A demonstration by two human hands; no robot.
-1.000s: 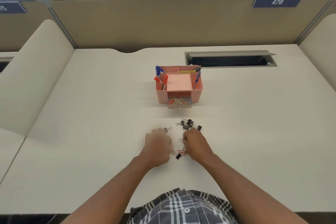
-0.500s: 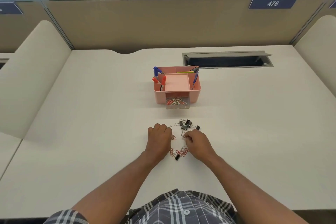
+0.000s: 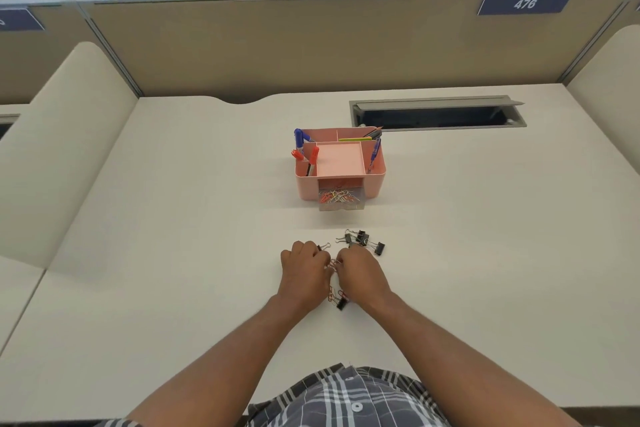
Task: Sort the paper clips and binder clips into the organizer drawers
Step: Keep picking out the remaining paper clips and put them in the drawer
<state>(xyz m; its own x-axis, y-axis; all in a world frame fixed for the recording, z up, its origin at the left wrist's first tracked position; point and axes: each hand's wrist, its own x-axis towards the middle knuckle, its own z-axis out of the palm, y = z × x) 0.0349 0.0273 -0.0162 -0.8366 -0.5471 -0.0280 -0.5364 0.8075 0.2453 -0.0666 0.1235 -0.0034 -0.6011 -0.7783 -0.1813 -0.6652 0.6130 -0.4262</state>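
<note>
My left hand (image 3: 304, 270) curls, fingers pinching red paper clips (image 3: 333, 264) against my right hand (image 3: 360, 274), likewise curled. Five binder clips (image 3: 362, 238) lie beyond; one sits between my wrists. Farther, the organizer's drawer (image 3: 341, 199) stands open.

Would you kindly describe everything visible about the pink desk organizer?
The pink desk organizer looks like matte plastic, boxy with rounded corners, upright mid-desk. Its top has a shallow central tray and side compartments holding blue and red markers and pens. A clear drawer is pulled out at the front, holding coloured paper clips. Neither hand touches it.
</note>
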